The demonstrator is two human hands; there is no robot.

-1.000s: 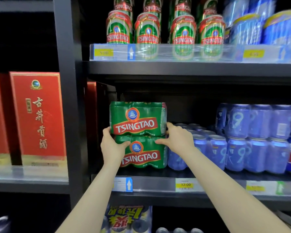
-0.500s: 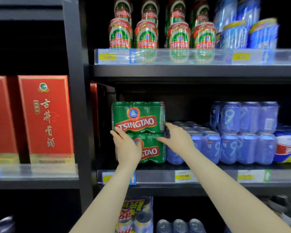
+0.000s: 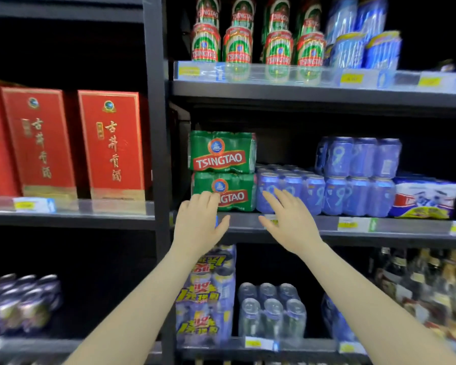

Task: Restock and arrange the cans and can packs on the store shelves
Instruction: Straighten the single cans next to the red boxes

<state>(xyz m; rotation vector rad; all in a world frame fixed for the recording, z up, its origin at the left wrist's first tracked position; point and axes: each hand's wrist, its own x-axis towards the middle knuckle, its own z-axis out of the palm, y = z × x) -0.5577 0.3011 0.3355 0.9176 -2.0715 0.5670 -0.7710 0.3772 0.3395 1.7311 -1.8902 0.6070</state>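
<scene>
Two green Tsingtao packs [image 3: 223, 151] stacked upright on middle shelf; blue cans [image 3: 290, 192] just beside.

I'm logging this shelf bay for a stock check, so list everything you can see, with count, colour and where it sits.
Tsingtao can packs: two, green, stacked at left end of middle shelf.
Blue can packs: several, blue, middle shelf right of the green stack, some stacked two high.
White and blue pack: one, far right of middle shelf.
Tsingtao cans: green and red, stacked, top shelf; count unclear.
Pale blue cans: top shelf, right of those.
Red boxes: at least three, left bay shelf.
Clear-wrapped can pack: one, silver, bottom shelf.
Blue and yellow packs: stacked, bottom shelf, left.
Left hand: open, in front of lower green pack.
Right hand: open, in front of blue cans.
</scene>
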